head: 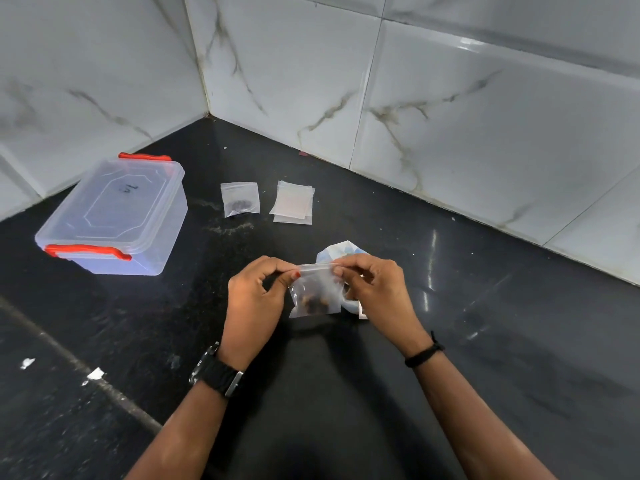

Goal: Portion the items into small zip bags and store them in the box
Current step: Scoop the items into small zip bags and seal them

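Now my left hand [254, 299] and right hand [375, 289] each pinch the zip strip of the small clear plastic bag of dark bits [316, 292], held right of the lidded clear plastic box with red clasps [114, 216]. An uneven press could leave the strip gaping, spilling bits onto the black table [485, 341].

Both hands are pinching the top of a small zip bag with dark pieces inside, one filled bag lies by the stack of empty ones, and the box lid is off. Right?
Not quite: the head view shows the lid on the box. The rest holds: left hand and right hand pinch the zip bag.
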